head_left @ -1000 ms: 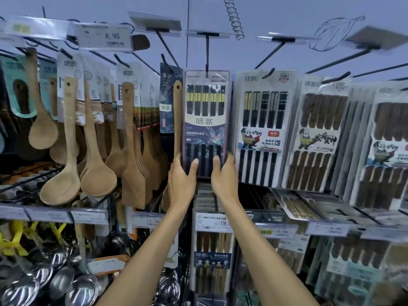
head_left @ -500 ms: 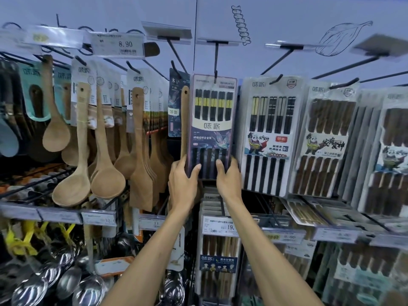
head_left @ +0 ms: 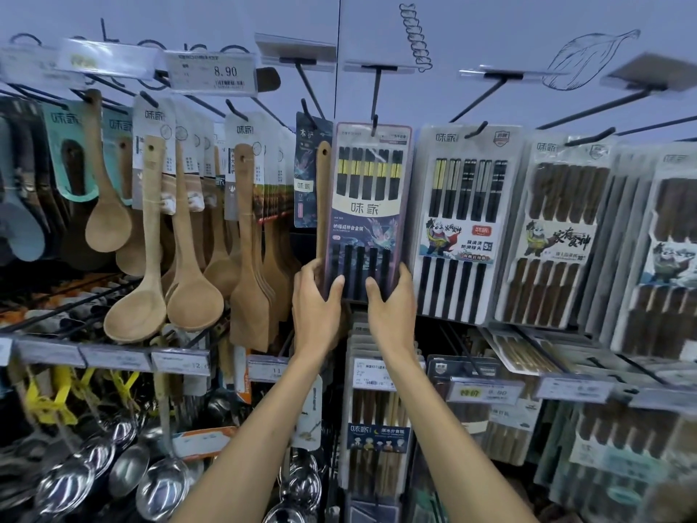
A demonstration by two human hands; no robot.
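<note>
- The left hand (head_left: 316, 302) and right hand (head_left: 394, 307) are gripping the bottom corners of the chopstick pack (head_left: 367, 217). The thumbs are pressing its front and the other fingers are curling behind its edges.
- The pack is hanging upright above the fingers, its top sitting at the hook (head_left: 374, 107).
- A wooden spatula (head_left: 323, 198) is hanging just left of the left fingers.
- A panda-label pack (head_left: 464, 224) is hanging just right of the right fingers.

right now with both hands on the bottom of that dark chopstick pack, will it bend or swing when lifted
Probably fairly stiff: the chopstick pack looks flat though the left hand and right hand grip only its bottom corners. It likely swings freely, hanging from a single hook through its top. Its glossy plastic front may be slippery.
</note>
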